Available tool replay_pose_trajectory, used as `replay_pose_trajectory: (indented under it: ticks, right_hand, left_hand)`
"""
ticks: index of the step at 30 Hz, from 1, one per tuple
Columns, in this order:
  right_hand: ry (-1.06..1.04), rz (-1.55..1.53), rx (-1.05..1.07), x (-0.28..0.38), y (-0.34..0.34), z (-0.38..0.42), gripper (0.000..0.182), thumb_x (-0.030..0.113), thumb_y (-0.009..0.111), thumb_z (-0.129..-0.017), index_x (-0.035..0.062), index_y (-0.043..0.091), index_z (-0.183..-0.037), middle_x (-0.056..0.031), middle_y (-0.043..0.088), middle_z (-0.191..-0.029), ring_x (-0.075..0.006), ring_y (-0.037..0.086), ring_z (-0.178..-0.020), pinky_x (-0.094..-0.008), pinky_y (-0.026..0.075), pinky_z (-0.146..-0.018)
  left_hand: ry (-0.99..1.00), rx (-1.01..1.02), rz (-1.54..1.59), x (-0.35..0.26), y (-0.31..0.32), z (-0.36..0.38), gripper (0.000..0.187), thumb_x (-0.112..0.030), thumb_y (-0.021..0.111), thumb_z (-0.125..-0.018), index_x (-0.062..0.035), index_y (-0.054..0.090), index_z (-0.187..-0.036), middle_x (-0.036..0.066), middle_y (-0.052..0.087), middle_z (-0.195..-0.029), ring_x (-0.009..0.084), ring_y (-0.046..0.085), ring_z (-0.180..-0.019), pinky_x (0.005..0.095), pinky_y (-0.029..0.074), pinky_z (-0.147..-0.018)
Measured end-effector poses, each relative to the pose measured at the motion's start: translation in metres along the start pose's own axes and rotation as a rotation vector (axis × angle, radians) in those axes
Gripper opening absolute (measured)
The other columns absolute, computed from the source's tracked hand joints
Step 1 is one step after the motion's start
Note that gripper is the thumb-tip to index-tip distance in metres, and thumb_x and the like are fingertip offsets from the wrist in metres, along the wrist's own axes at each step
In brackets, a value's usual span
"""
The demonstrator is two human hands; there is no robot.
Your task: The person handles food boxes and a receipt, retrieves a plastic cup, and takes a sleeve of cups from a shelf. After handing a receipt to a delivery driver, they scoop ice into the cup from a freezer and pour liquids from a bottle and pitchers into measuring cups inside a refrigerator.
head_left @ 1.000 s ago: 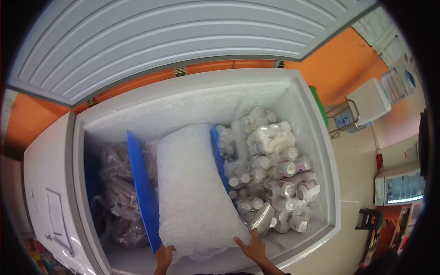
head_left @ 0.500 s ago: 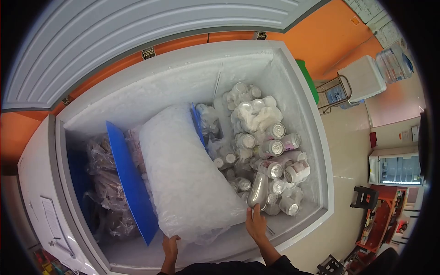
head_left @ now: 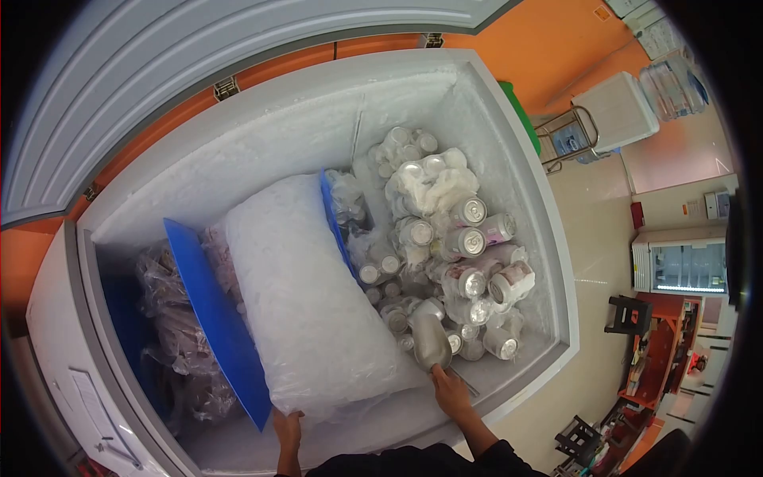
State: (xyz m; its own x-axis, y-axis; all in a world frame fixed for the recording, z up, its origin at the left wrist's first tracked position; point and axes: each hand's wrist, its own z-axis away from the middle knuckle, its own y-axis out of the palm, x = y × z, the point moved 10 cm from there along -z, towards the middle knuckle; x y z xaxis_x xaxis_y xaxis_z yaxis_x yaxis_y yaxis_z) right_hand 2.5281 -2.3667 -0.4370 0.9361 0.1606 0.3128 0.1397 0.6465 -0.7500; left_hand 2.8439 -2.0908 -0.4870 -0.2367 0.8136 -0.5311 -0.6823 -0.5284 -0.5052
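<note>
No brand or writing can be read on anything here; the can labels are too small and frosted over.

A large clear bag of ice [head_left: 306, 298] lies lengthwise in the middle of an open chest freezer [head_left: 548, 238], between two upright blue dividers: the left one [head_left: 214, 314] is broad and fully in view, the right one [head_left: 334, 219] shows only as an edge behind the bag. The left hand [head_left: 288, 428] is at the bag's near end, fingers curled under its bottom edge and gripping the plastic. The right hand [head_left: 451, 391] is at the bag's near right corner, closed around the handle of a metal scoop [head_left: 429, 343], whose bowl rests among the cans just beside the bag.

Right of the bag, the compartment is packed with frosted drink cans [head_left: 465, 254] and some white frosted bundles [head_left: 433, 187]. Left of the broad divider lie dark goods in clear plastic bags [head_left: 171, 318]. The freezer lid [head_left: 199, 63] stands raised against an orange wall [head_left: 556, 56]. Beyond the freezer are a water dispenser [head_left: 628, 107] and a glass-fronted cooler [head_left: 679, 266] on the tiled floor.
</note>
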Motion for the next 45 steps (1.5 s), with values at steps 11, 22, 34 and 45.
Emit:
replay_pose_trajectory:
  ticks: [11, 22, 34, 45]
  right_hand:
    - [-0.267, 0.184, -0.109, 0.014, 0.000, -0.006, 0.006, 0.014, 0.056, -0.082, 0.0081, 0.057, -0.083, -0.0128, 0.058, -0.073, -0.0330, 0.059, -0.072, -0.0443, 0.046, -0.066]
    - [-0.012, 0.416, 0.118, -0.005, 0.041, -0.033, 0.020, 0.013, 0.052, -0.083, 0.0049, 0.062, -0.098, -0.0188, 0.064, -0.087, -0.0363, 0.062, -0.080, -0.0445, 0.049, -0.074]
    - [0.241, -0.339, -0.062, 0.067, 0.158, -0.178, 0.067, 0.054, 0.038, -0.091, -0.0053, 0.045, -0.122, -0.0339, 0.048, -0.117, -0.0471, 0.048, -0.108, -0.0485, 0.036, -0.095]
    - [0.619, -0.338, 0.141, 0.005, 0.196, -0.144, 0.091, 0.069, 0.026, -0.086, -0.0091, 0.031, -0.134, -0.0350, 0.040, -0.130, -0.0476, 0.038, -0.122, -0.0455, 0.028, -0.104]
  left_hand:
    - [0.059, 0.015, -0.253, 0.021, 0.012, -0.010, 0.070, -0.017, 0.068, -0.059, 0.0048, 0.040, -0.119, 0.026, 0.059, -0.105, 0.0441, 0.056, -0.098, 0.0429, 0.042, -0.090]
    - [0.021, 0.078, -0.230, 0.025, 0.011, -0.017, 0.069, -0.018, 0.069, -0.059, 0.0050, 0.041, -0.117, 0.026, 0.059, -0.105, 0.0424, 0.057, -0.099, 0.0411, 0.043, -0.090]
    - [0.105, 0.206, -0.290, 0.059, 0.017, -0.042, 0.074, -0.016, 0.070, -0.060, 0.0061, 0.038, -0.123, 0.025, 0.061, -0.103, 0.0385, 0.060, -0.096, 0.0381, 0.047, -0.085]
    - [-0.016, 0.300, -0.178, 0.098, 0.020, -0.056, 0.073, -0.014, 0.070, -0.061, 0.0050, 0.039, -0.124, 0.023, 0.062, -0.105, 0.0350, 0.061, -0.098, 0.0355, 0.046, -0.087]
